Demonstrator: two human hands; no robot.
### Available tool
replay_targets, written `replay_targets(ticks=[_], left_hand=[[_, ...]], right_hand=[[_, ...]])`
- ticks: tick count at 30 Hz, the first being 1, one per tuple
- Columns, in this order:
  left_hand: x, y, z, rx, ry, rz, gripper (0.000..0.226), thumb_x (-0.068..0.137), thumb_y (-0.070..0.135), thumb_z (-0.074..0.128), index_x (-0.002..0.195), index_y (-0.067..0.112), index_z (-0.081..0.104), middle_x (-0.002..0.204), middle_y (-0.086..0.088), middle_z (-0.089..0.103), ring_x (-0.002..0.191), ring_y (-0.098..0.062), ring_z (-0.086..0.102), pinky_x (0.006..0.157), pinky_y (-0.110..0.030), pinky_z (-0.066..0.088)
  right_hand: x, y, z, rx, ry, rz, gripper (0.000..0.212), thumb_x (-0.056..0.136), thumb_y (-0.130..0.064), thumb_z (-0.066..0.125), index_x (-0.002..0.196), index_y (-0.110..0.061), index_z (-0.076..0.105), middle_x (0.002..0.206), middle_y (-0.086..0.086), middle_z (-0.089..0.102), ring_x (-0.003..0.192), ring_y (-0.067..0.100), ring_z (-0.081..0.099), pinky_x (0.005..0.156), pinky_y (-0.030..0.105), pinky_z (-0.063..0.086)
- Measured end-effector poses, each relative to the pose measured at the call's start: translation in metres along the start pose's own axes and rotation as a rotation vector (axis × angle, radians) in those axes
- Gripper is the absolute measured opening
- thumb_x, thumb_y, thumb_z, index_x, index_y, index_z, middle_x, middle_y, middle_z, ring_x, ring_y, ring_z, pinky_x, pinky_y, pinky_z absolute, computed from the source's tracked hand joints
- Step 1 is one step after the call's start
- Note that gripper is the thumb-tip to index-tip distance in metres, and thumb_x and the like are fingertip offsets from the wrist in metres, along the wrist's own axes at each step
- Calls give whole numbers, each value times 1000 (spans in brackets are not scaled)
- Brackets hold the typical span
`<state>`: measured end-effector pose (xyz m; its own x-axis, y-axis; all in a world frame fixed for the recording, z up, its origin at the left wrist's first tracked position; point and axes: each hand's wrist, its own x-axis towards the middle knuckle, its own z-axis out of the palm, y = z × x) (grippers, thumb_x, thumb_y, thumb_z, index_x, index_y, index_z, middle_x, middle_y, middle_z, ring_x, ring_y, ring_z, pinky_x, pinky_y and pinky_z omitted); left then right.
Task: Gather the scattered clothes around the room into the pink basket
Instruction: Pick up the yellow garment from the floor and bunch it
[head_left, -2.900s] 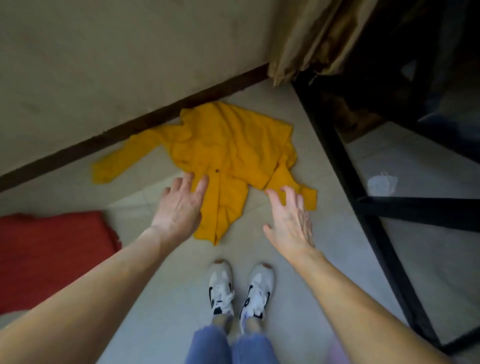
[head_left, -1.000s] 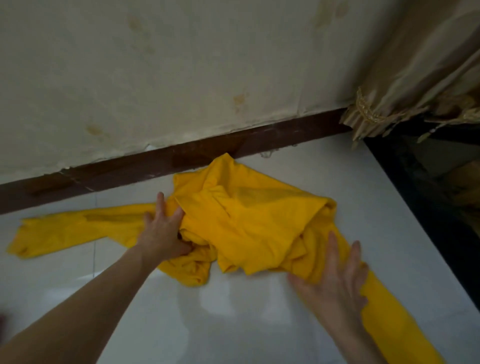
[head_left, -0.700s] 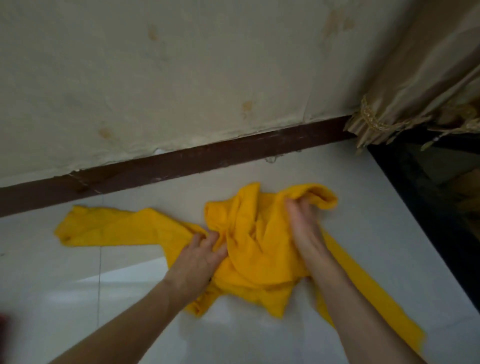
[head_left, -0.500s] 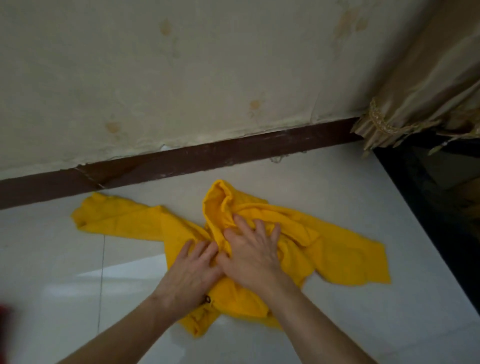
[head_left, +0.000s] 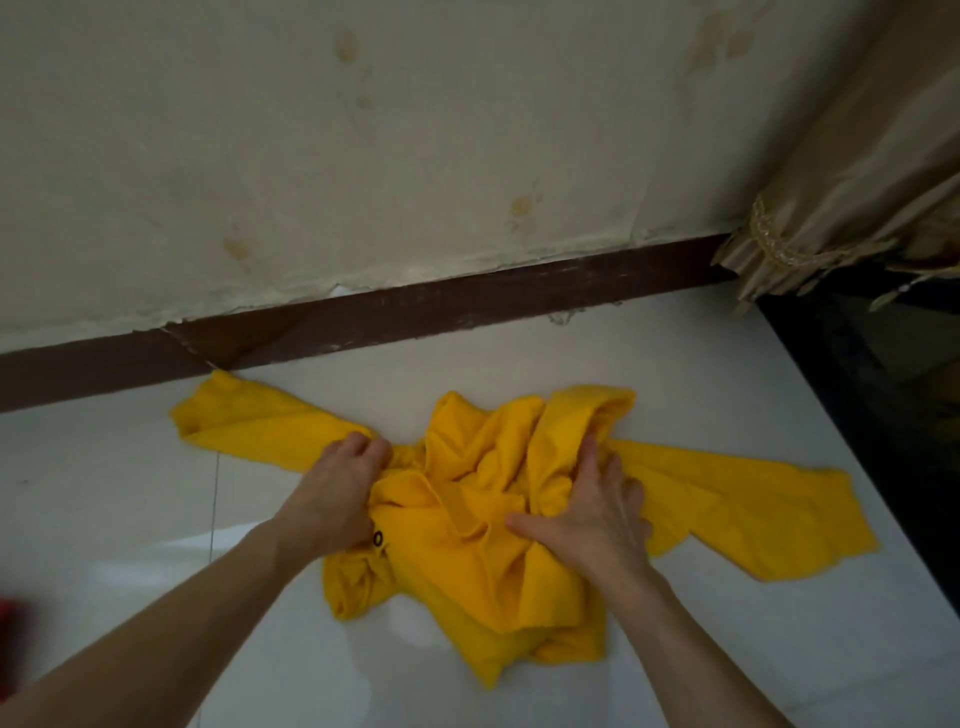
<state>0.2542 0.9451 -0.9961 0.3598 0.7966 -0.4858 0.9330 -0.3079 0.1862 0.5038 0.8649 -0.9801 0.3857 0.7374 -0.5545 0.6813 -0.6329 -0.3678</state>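
A yellow long-sleeved shirt (head_left: 483, 493) lies bunched on the pale tiled floor close to the wall, one sleeve stretched left and one right. My left hand (head_left: 340, 488) grips the cloth at the base of the left sleeve, fingers curled into it. My right hand (head_left: 592, 504) holds the crumpled middle from the right side, thumb pointing left and fingers dug into the folds. The pink basket is not in view.
A dark brown skirting board (head_left: 415, 317) runs along the stained cream wall just behind the shirt. A beige curtain (head_left: 852, 182) hangs at the upper right over a dark area (head_left: 883, 389). A bit of red cloth (head_left: 8, 613) shows at the left edge.
My hands have spread apart on the shirt and gathered it into a tighter bunch. The left sleeve has been pulled in toward the middle, and the right sleeve lies farther out.
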Motion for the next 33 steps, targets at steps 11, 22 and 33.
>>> replay_targets(ticks=[11,22,33], left_hand=[[-18,74,-23,401,405,585,94,74,9,65,151,30,16,120,-15,50,99,-33,54,83,-50,50],[-2,84,-14,403,6,417,73,88,24,59,146,22,16,150,-7,20,132,-33,28,103,-49,38],[-6,76,-3,285,92,295,74,89,32,51,149,12,12,146,-10,36,133,-30,38,112,-47,25]], right_hand=[[-14,-14,39,-546,490,-793,34,79,-23,41,98,-20,69,93,11,67,87,32,60,86,45,32],[-2,26,-13,163,318,-24,102,66,-78,60,149,-38,16,157,7,19,141,31,20,111,52,20],[-55,-17,1,-380,-97,-452,134,45,-79,69,151,-30,4,158,0,11,140,28,18,113,58,9]])
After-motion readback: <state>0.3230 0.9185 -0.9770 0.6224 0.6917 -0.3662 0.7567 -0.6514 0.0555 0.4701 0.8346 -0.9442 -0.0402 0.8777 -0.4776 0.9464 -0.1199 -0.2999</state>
